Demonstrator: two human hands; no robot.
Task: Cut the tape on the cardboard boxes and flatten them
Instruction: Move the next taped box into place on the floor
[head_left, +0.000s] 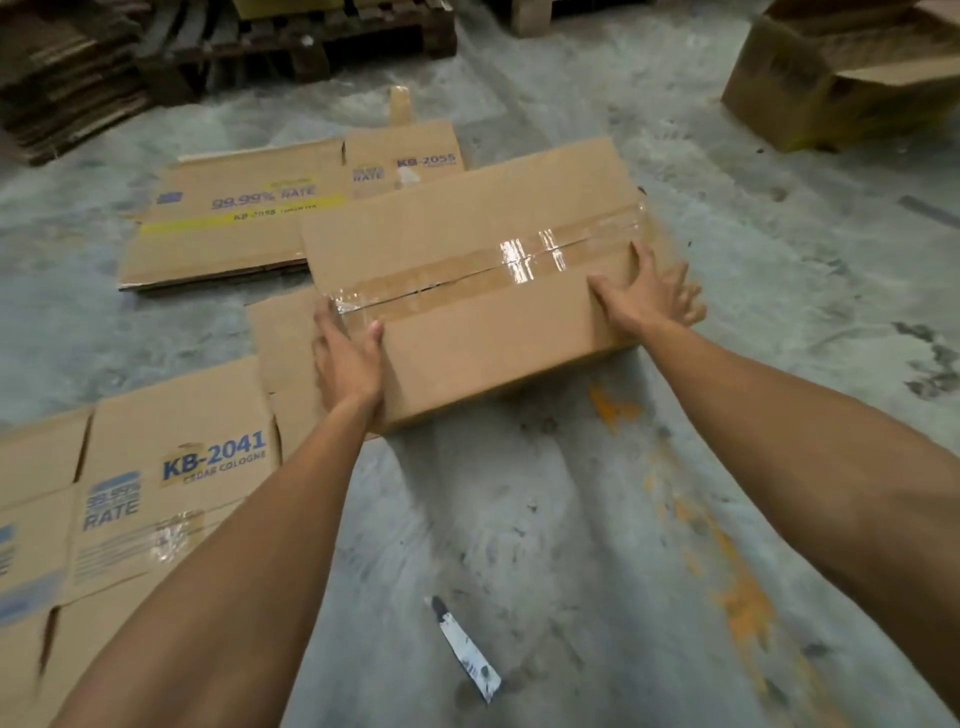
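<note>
Grey concrete floor (597, 519), stained with orange paint — bearing two flattened cartons, KB-2055 (244, 218) and KB-2041 (156, 493), a knife (465, 649) nearest the viewer, an open box (841, 83) far right, and wooden pallets (291, 47) beside stacked cardboard (62, 78).

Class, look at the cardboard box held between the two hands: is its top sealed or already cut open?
Sealed. The box has clear tape running unbroken along the seam between its closed flaps.
</note>
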